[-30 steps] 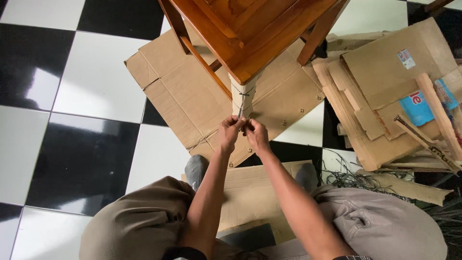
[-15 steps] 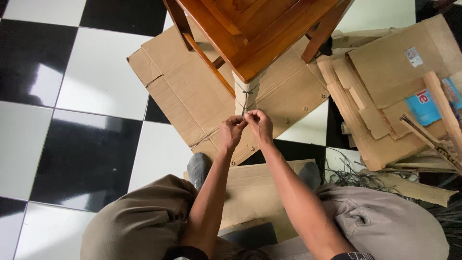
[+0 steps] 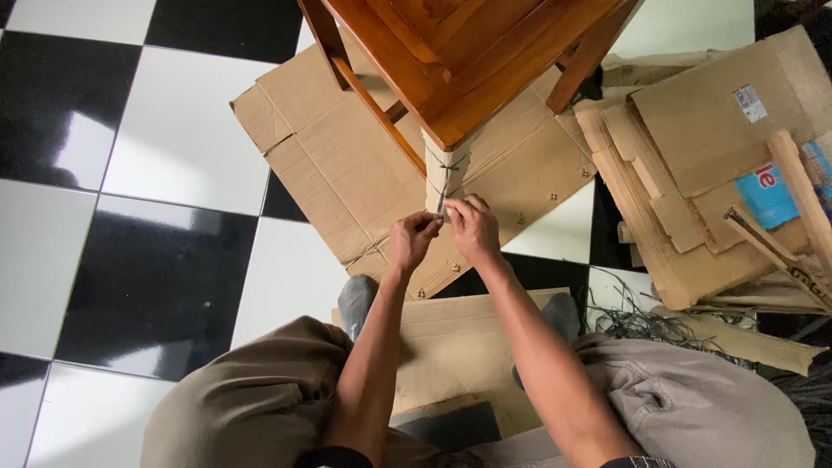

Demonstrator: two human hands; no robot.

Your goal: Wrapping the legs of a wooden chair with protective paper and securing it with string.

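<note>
Both hands, left hand (image 3: pixel 412 241) and right hand (image 3: pixel 472 230), pinch thin string (image 3: pixel 442 201) at the wrapped chair leg (image 3: pixel 445 173); knot hidden

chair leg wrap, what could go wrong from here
1. The left hand and right hand pinch one thin string at the cardboard-wrapped chair leg; if it slips, the ties around the wrap may loosen.
2. Hard pulling could let the string bite into the fingertips.
3. The wooden chair stands on loose flattened cardboard over glossy tiles, so a tug might shift it.
</note>
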